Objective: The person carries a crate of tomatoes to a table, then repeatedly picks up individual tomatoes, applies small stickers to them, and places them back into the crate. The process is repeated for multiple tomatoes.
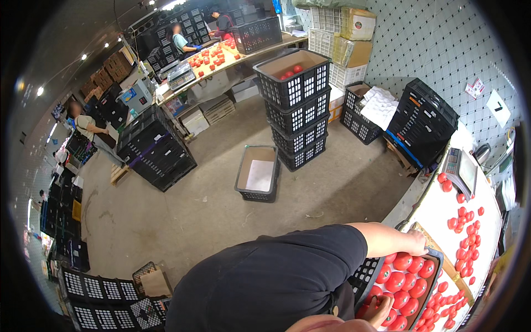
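Note:
A black plastic crate (pixel 440 262) at the lower right holds rows of red tomatoes (pixel 395 282), several with small stickers. My left hand (pixel 415 242) is closed over the far corner of its rim, beside a wooden divider strip (pixel 446 259). Down among the tomatoes in the crate is my right hand (pixel 381 310), its fingers bent against them. Whether those fingers grip a tomato cannot be told. Loose tomatoes (pixel 466 245) lie on the white worktable (pixel 431 207) past the crate, on both sides of the strip.
A digital scale (pixel 458 170) stands on the worktable. Behind me are a crate lined with cardboard (pixel 256 174) on the floor and a tall crate stack (pixel 298 112). Black crates (pixel 155 149) stand farther left. Two people work at a tomato table (pixel 215 58); another person (pixel 93 128) stands left.

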Demonstrator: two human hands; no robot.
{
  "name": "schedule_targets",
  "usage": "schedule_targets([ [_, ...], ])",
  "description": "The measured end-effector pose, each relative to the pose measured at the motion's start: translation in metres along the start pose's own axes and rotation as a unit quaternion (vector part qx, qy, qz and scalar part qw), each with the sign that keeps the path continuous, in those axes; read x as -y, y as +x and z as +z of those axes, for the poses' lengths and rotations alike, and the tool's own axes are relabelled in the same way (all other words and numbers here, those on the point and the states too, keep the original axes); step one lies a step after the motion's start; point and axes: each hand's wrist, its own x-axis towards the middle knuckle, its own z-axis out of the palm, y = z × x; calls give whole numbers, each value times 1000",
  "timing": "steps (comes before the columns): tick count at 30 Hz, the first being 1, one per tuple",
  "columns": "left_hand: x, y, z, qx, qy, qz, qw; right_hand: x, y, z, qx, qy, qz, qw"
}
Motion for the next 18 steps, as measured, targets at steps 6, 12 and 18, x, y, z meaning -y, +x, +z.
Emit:
schedule_targets([
  [6, 4, 9, 9, -27, -22, -5, 999, 0, 4, -13, 119, -70, 53, 989],
  [12, -4, 1, -3, -3, -95, 25, 995, 28, 5, -22, 86, -9, 99, 991],
  [18, 4, 5, -21, 69, 18, 18, 997, 37, 6, -42, 65, 121, 151, 979],
])
